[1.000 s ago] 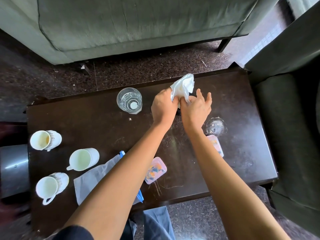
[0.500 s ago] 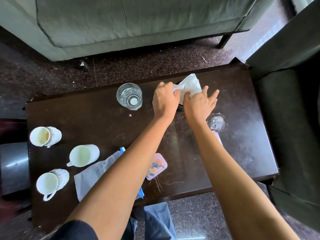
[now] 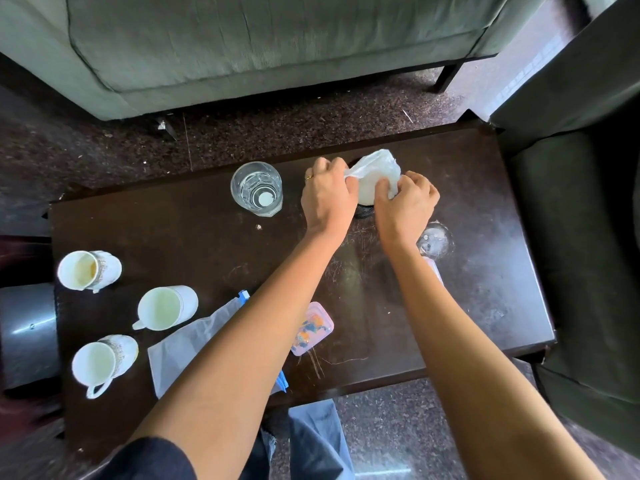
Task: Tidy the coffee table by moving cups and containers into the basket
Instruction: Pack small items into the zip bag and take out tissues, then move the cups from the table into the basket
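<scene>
Your left hand (image 3: pixel 329 199) and right hand (image 3: pixel 407 202) both pinch the white bag (image 3: pixel 375 173) over a small dark pot (image 3: pixel 363 211), maybe to line it. The cups (image 3: pixel 166 308) and glass (image 3: pixel 256 188) wait on the desk (image 3: pixel 485 289). No basket shows.

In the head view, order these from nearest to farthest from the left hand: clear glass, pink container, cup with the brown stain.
From the left hand:
1. Clear glass, just to its left.
2. Pink container, nearer the person.
3. Stained cup, at the table's far left.
</scene>
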Motion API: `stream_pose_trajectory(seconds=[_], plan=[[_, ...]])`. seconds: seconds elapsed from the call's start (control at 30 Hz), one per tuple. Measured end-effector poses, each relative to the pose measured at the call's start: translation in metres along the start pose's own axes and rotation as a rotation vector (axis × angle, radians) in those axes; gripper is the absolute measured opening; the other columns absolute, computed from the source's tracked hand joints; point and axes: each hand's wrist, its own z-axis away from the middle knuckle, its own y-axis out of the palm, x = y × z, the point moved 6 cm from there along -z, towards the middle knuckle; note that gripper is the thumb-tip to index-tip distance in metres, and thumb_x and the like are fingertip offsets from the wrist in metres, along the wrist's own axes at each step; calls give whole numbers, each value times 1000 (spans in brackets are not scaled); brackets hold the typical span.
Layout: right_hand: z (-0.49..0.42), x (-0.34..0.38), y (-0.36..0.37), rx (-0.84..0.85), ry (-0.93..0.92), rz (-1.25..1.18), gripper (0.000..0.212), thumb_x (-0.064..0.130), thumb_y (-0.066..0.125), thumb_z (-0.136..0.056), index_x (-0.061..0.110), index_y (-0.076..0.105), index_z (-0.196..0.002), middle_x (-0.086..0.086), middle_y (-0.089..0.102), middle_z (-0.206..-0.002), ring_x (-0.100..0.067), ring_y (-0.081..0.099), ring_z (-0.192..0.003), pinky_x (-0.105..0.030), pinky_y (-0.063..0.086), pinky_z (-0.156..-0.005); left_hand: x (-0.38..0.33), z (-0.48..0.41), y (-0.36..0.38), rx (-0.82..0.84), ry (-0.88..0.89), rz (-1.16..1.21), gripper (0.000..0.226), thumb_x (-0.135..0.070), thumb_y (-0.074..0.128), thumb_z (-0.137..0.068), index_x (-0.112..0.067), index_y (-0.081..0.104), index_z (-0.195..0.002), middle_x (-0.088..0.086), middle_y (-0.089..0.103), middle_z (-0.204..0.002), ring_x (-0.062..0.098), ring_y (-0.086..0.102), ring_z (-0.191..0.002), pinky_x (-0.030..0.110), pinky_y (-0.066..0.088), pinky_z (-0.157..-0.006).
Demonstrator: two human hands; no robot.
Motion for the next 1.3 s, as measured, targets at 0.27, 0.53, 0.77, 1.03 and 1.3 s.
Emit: stream_pose_trajectory(seconds=[0.27,0.53,0.77,1.03,1.3], plan=[[10,11,-15,-71,-72,-126,26,32,58,-85,7,65,-90,-11,61,-118,-30,45,-120,-37,34,-103,-3,3,-13,25,92,121,36,-45,56,-86,-15,60,-105,5,58,-102,26,58,-95,39,50,-71],[63,63,-44,-224,-263,-287,25,11,55,-83,6,65,-106,-15,52,-129,-36,41,-124,-37,35,-103,27,25,-71,-165,121,405,21,-31,58,-90,-12,63,-99,3,59,-100,18,57,-89,31,48,-77],[154,92,-8,17,-465,-267,23,2,58,-83,6,65,-104,-16,52,-127,-35,44,-123,-38,35,-106,117,84,-120,-297,53,401,11,-20,58,-89,-11,64,-90,-6,55,-89,18,57,-79,35,52,-74],[273,104,76,404,-562,-198,28,1,58,-80,4,62,-107,-16,55,-123,-36,44,-122,-37,33,-105,235,157,-147,-236,-173,322,6,-16,60,-88,-13,63,-92,-4,62,-93,16,56,-90,34,49,-82],[327,122,146,703,-569,7,80,8,75,-75,4,35,-144,-20,31,-150,-37,28,-139,-45,27,-116,312,187,-179,-270,-323,301,7,-18,59,-90,-16,64,-95,-10,53,-96,11,58,-88,34,54,-77]])
